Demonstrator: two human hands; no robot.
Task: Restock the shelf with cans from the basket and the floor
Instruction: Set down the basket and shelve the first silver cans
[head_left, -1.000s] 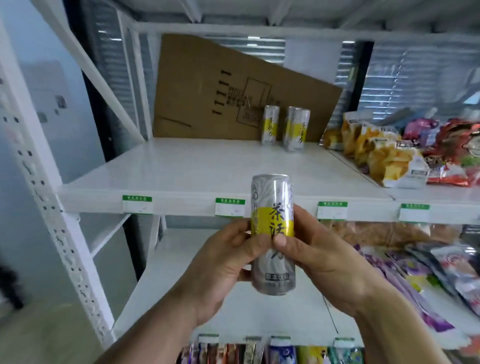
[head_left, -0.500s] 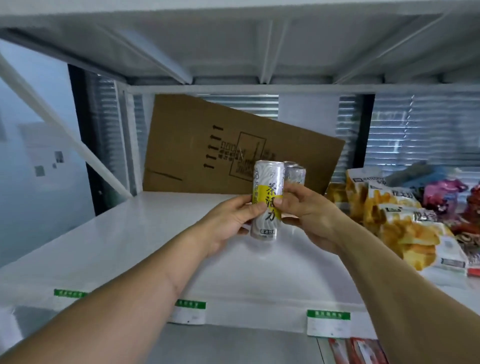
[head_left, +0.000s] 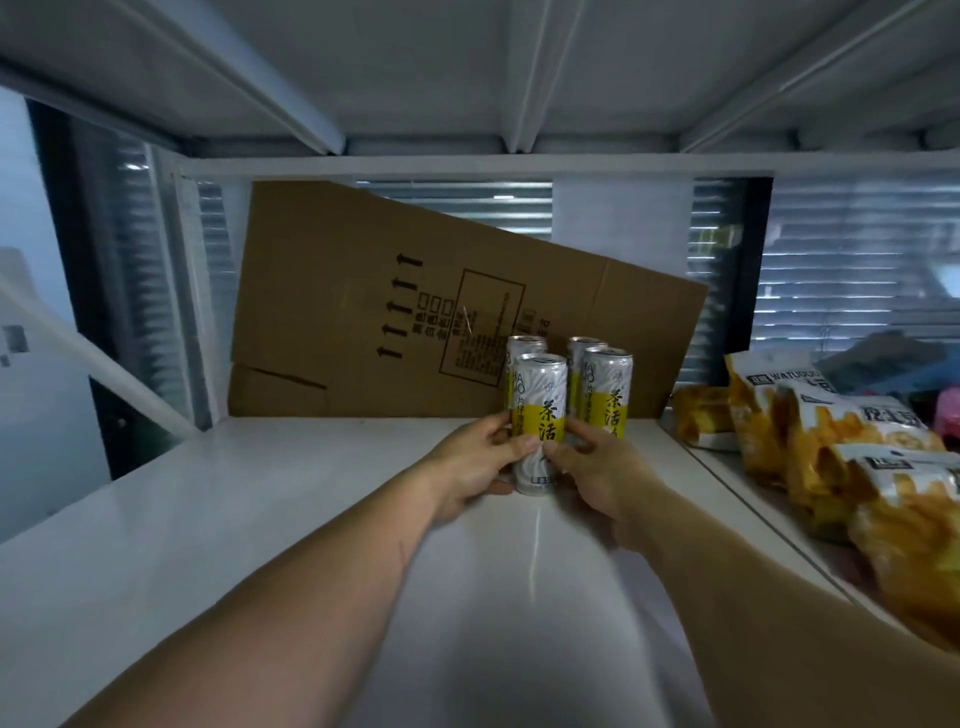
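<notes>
A silver can with a yellow band (head_left: 539, 410) stands upright on the white shelf (head_left: 291, 499), its base touching the board. My left hand (head_left: 475, 460) grips its left side and my right hand (head_left: 589, 470) grips its right side. Three matching cans stand close behind and beside it: one at the back left (head_left: 525, 345), one at the back right (head_left: 586, 347), and one (head_left: 609, 395) just to its right. The basket and the floor are out of view.
A flattened cardboard box (head_left: 389, 306) leans against the back of the shelf behind the cans. Yellow snack bags (head_left: 841, 457) fill the neighbouring shelf section on the right. The underside of the upper shelf (head_left: 467, 67) hangs close overhead. A diagonal white brace (head_left: 98, 364) crosses the left side.
Both hands carried the can from in front of the shelf edge up and deep into the shelf, and it now stands in front of the back-left can. My view has moved closer and higher.
</notes>
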